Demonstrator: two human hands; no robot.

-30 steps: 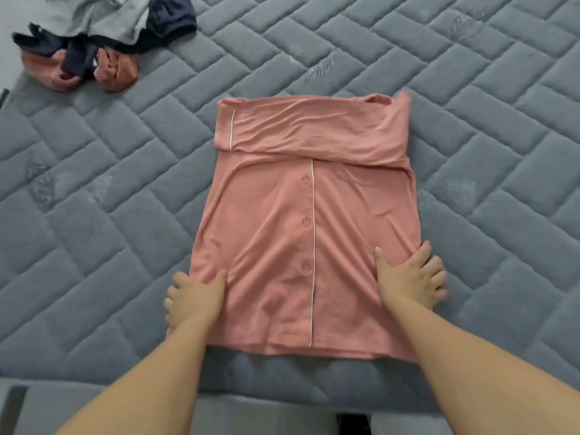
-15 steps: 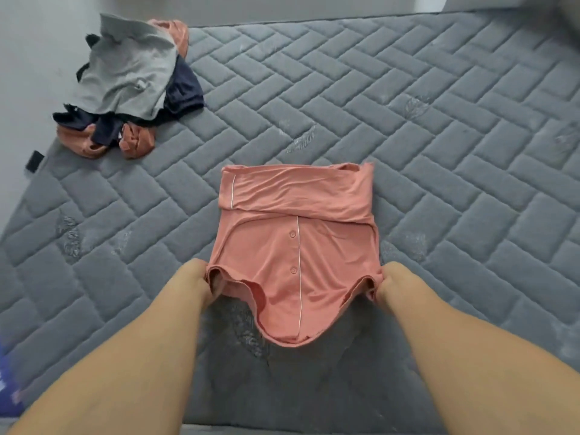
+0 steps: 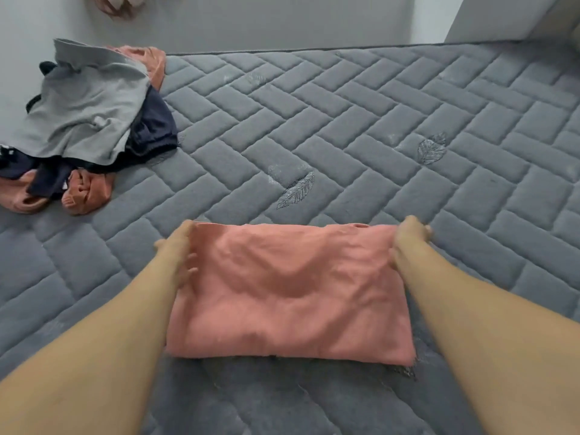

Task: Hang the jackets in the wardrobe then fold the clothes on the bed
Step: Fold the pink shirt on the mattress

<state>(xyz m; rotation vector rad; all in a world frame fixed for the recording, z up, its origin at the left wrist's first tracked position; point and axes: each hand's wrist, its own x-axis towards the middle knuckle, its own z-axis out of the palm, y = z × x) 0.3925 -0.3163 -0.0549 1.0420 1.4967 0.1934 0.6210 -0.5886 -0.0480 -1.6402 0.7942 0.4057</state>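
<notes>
A pink shirt (image 3: 292,290) lies folded into a wide rectangle on the grey quilted bed (image 3: 361,127), near its front edge. My left hand (image 3: 179,249) grips the fold's far left corner, its fingers curled over the cloth. At the far right corner my right hand (image 3: 408,238) holds the cloth the same way. Both forearms reach in from the bottom of the view along the shirt's sides.
A heap of unfolded clothes (image 3: 84,120) sits at the bed's far left: a grey top over dark navy and orange-pink pieces. A pale wall (image 3: 282,17) runs behind the bed. The quilted surface stretches away to the right.
Both hands gripped the shirt's near hem, lifted it and carried it forward over the top part. The shirt is now half as long, and the button placket is hidden.
</notes>
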